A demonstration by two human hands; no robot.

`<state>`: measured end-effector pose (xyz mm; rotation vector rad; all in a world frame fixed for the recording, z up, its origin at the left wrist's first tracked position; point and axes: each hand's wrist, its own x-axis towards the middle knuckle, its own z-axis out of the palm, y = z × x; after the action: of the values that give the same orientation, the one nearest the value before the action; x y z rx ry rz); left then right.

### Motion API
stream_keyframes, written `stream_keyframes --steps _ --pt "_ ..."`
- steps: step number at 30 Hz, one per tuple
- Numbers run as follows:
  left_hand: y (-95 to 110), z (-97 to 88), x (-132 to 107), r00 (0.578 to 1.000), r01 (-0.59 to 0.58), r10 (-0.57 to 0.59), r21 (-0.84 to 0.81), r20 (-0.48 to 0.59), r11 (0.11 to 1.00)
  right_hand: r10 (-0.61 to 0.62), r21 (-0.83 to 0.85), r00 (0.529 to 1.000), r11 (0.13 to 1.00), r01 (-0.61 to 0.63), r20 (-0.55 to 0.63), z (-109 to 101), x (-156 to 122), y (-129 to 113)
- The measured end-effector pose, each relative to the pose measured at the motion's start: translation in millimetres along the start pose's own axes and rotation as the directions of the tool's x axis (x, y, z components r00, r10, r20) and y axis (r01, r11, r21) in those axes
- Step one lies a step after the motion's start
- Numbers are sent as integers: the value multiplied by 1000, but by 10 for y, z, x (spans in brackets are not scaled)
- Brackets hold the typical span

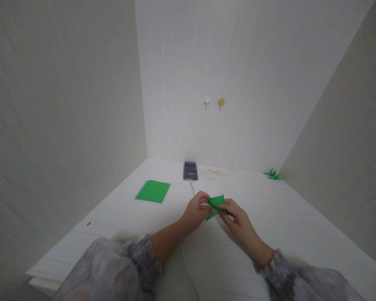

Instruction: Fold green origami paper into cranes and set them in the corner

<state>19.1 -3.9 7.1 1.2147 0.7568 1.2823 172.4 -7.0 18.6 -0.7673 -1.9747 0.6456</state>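
Above the middle of a white desk (269, 217), the left hand (196, 208) and right hand (236, 217) both pinch a partly folded green paper (215, 205). To crease cleanly, it seems best to align edges before pressing. A flat green sheet (153, 191) lies toward the far-left corner, a phone (190, 170) at the far edge

Phone (190, 170) screen is blurred out, unreadable. Cable (185, 263) runs off the bottom edge. Both sleeves are cropped there too. Folded green paper (215, 205) is partly covered by fingers (203, 200), fold shape unclear. Green pieces (272, 174) in the far desk corner and red speck (88, 223) are too small to identify.
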Motion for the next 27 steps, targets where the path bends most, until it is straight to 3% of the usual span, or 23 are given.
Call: stream_keyframes --steps 6,12,18,27 --pt "4 -13 -20 999 28 -26 -74 34 997 -1 2 1000 1000 1 -15 -28 -31 41" --pt "-11 -6 -20 992 100 -100 9 74 995 -15 2 999 1000 15 -42 -47 -28 69" --pt "-60 -13 2 999 -13 10 80 37 997 -24 -11 998 1000 25 53 -27 4 -2" --pt "48 34 -16 997 80 -76 -172 29 982 -53 1 996 999 53 74 -78 2 -14"
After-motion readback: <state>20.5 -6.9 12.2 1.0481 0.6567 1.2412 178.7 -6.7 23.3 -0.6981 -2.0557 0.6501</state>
